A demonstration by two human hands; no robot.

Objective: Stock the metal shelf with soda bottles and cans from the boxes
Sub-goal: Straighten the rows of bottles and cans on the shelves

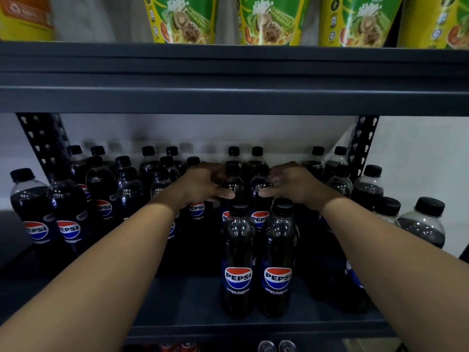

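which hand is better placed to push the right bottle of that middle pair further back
Right. The right hand already grips that bottle; the left hand is on its neighbour.

A dark metal shelf fills the lower frame, hung on perforated uprights at left and right. Black-capped Pepsi bottles stand upright on it in rows, crowded at the left and back, two side by side at front centre. On the board above, green-and-yellow packs stand in a row.
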